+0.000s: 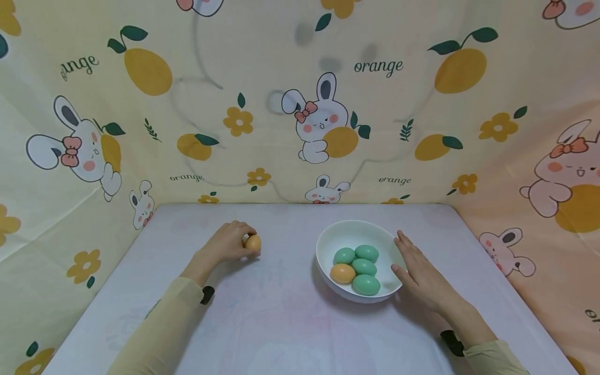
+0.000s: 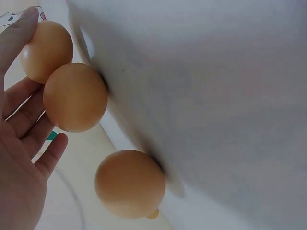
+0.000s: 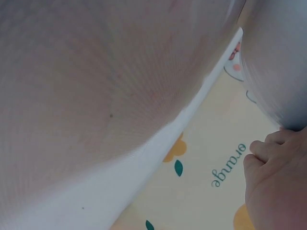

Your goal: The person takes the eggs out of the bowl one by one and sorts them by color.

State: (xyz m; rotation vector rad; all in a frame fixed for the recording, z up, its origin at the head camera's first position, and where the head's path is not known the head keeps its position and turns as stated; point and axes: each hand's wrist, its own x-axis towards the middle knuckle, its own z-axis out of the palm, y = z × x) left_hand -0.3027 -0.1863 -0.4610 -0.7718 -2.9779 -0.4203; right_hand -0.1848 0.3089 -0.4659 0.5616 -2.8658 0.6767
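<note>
In the head view, my left hand (image 1: 229,240) pinches an orange-brown egg (image 1: 253,243) between thumb and fingers, low over the table. Its wrist view shows this egg (image 2: 46,51) between the thumb and fingers of the left hand (image 2: 24,143). Two more brown eggs appear there: one egg (image 2: 75,97) beside the held one and another egg (image 2: 129,183) farther off. Neither shows in the head view. On the right, my right hand (image 1: 424,276) has straight fingers against the side of a white bowl (image 1: 328,237). Inside lie several green eggs (image 1: 364,267) and one orange egg (image 1: 342,273).
The white table (image 1: 281,328) spans the space between the two hands. A cream cloth (image 1: 262,57) printed with rabbits and oranges rises behind it and along both sides. The bowl stands right of the table's middle.
</note>
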